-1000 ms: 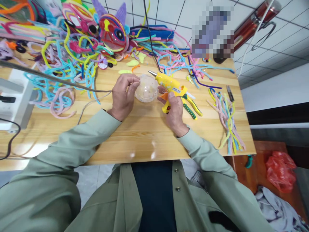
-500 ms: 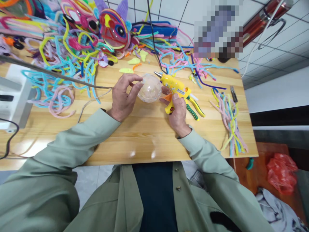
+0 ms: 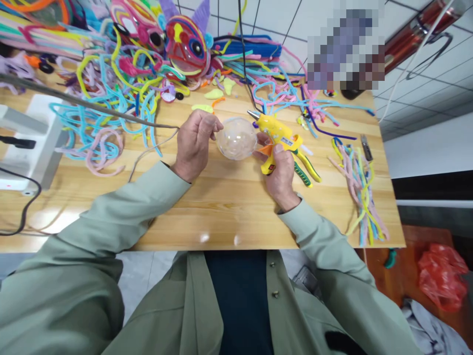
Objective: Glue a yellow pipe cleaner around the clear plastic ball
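A clear plastic ball (image 3: 236,140) is over the middle of the table, and its left edge is pinched between the thumb and fingers of my left hand (image 3: 195,140). My right hand (image 3: 281,172) is wrapped round the handle of a yellow hot glue gun (image 3: 275,129) with an orange trigger. The gun's metal nozzle points up and left, just above the ball's right edge. Some fingertips of my right hand reach close to the ball's right side; whether they press on it I cannot tell. Pliers with green and yellow handles (image 3: 308,167) lie just right of that hand.
Tangled pipe cleaners (image 3: 107,93) heap up at the back left, beside a decorated ball with purple ears (image 3: 186,47). A pipe cleaner bundle (image 3: 360,192) and a small cutting tool (image 3: 365,147) lie right. A power strip (image 3: 44,143) stands left; a cable (image 3: 92,106) crosses there.
The thumb and fingers of my left hand have shifted on the ball's left edge, and the ball has turned a little. The whole view has moved slightly; the glue gun stays in my right hand.
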`<state>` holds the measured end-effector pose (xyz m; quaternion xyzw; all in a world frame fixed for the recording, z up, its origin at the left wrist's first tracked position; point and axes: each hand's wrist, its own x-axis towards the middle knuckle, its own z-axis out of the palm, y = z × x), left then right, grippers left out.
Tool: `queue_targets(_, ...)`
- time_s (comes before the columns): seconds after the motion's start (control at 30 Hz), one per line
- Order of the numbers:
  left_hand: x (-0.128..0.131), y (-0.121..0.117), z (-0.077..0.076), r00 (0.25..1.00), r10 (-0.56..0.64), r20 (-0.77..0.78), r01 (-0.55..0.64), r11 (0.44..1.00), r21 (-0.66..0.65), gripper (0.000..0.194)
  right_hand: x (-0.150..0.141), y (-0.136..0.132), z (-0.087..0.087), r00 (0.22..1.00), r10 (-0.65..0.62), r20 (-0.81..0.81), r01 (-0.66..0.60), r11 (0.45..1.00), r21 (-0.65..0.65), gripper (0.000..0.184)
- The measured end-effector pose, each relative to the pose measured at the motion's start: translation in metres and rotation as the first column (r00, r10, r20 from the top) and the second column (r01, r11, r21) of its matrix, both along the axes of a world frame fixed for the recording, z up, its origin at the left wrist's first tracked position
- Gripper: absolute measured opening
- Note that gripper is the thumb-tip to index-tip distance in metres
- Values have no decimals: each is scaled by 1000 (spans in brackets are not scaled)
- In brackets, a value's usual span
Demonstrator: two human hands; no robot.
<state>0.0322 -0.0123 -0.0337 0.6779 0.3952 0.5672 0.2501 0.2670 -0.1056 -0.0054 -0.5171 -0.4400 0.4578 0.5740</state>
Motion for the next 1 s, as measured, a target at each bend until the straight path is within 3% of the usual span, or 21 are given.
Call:
queue_targets(0.13, 0, -1, 4, 998, -20, -54, 21, 1000, 23, 64, -4, 0, 8, 995, -55, -79, 60, 996, 61, 51)
queue_targets(0.5, 4, -11, 21, 971, -143, 190, 149, 989, -20, 57, 1, 6, -4, 991, -44, -129, 58, 992, 110, 55)
queue_targets(0.7, 5, -16, 30, 964, -122, 236, 150, 983, -102, 61, 1, 8, -7, 989, -51, -138, 66, 992, 106, 54)
queue_targets(0.87, 4, -10, 27, 946, -157, 283, 204, 969, -143, 70, 1, 6, -6, 991, -78, -113, 89, 991, 102, 54)
queue_targets(1.0, 7, -10, 29, 936, -116, 333, 192, 960, -206, 79, 0, 6, -5, 987, -78, -143, 94, 989, 112, 51)
